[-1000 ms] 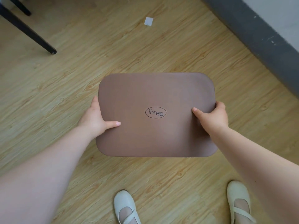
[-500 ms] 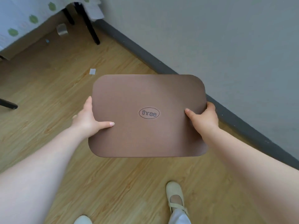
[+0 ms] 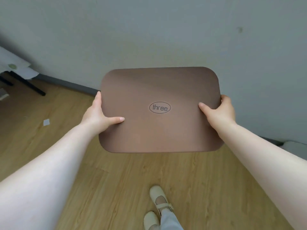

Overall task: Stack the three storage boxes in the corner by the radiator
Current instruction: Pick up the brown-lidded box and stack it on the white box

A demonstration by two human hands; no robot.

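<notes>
I carry a brown storage box (image 3: 159, 90) with rounded corners, seen from above; its lid bears an oval mark reading "three". My left hand (image 3: 98, 116) grips its left edge with the thumb lying on the lid. My right hand (image 3: 219, 112) grips the right edge the same way. The box is held in the air above the wooden floor, close to a grey wall. The box's sides and what lies under it are hidden. No other storage box and no radiator is in view.
A grey wall (image 3: 166, 30) with a dark skirting board (image 3: 66, 83) runs across ahead. A black table leg (image 3: 28, 85) and a white cloth stand at the far left. A small white scrap (image 3: 46, 122) lies on the floor (image 3: 116, 188). A pale object (image 3: 295, 146) sits at the right edge.
My view has swung right and up from the bare floor to the wall. The box stays held in both hands, now nearer the wall. My feet have stepped.
</notes>
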